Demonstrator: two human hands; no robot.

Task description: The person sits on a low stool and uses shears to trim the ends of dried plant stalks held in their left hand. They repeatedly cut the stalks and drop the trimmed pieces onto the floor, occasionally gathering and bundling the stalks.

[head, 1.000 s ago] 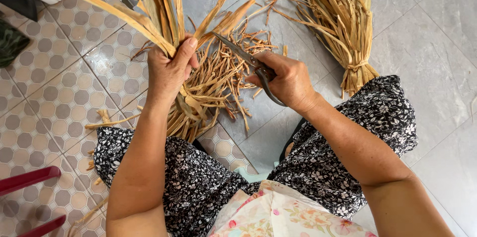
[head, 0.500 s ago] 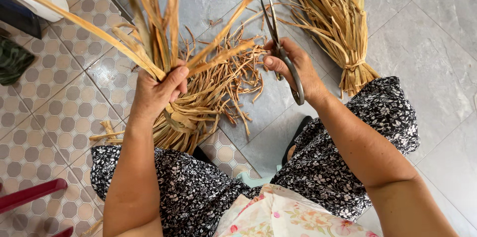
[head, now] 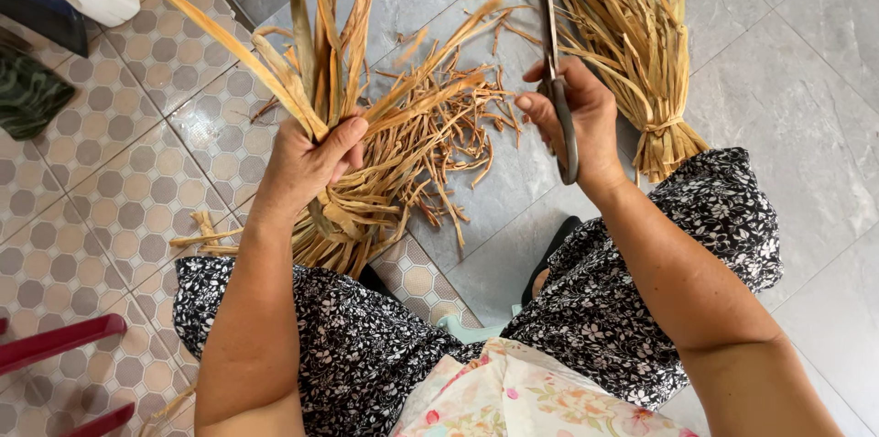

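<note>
The left hand (head: 307,162) was clenched around a bunch of dried leaf strips (head: 320,52), their long ends fanning up past the picture's top edge. The right hand (head: 577,116) gripped a pair of scissors (head: 554,61) by the handles, blades pointing upward and apparently closed (hard to tell at that angle). Cut trimmings (head: 439,139) lay on the tiled floor (head: 806,80) between the knees, and a tied bundle (head: 641,34) rested just beyond the right hand

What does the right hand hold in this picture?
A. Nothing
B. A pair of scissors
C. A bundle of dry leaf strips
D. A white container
B: the right hand grips a pair of scissors with the blades pointing up and away, while the left hand holds the dry leaf strips.
</note>
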